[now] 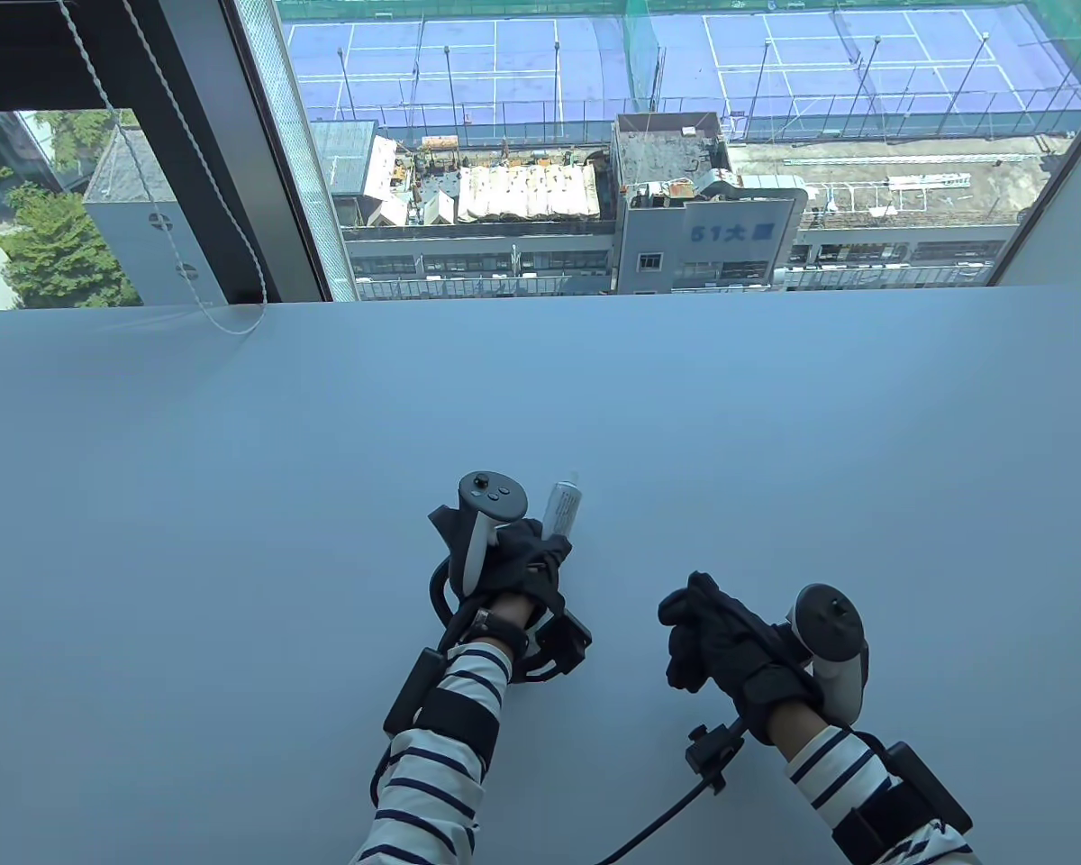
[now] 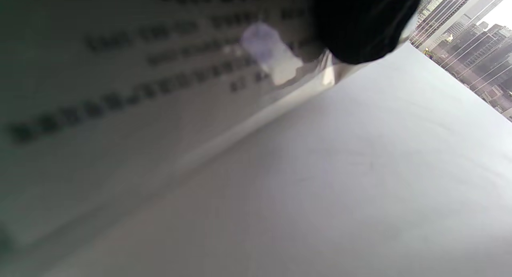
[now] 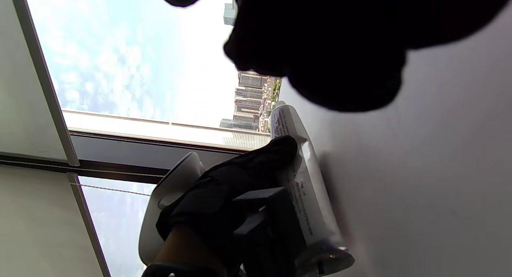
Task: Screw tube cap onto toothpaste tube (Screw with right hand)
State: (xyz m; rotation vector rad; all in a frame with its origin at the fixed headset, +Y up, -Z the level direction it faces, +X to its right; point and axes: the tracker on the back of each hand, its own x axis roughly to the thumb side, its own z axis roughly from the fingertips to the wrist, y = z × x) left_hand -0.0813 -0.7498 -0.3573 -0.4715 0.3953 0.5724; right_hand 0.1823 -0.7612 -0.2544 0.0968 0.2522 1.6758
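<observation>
We judge the task barely begun, or just about to start: the toothpaste tube (image 1: 562, 510) is in hand, its nozzle end pointing away from us toward the window, and in the table view that tip looks bare and narrow, though it is too small for us to be sure no cap sits on it. We cannot find the cap anywhere in the pictures; it may be hidden inside the right hand (image 1: 716, 641), but nothing shows it.

Our left hand (image 1: 522, 563) grips the tube around its lower body, fingers (image 3: 276, 155) wrapped over the printed side, holding it just above or on the pale counter (image 1: 234, 505); the right wrist view shows the crimped end close to the surface. The left wrist view gives only blurred print and one dark fingertip.

Our right hand rests on the counter, well apart from the tube, its fingers curled inward and pressed together. Whether they pinch something we cannot tell.

What remains, as we see it: bring the cap to the nozzle, seat it and twist it with the right hand.
</observation>
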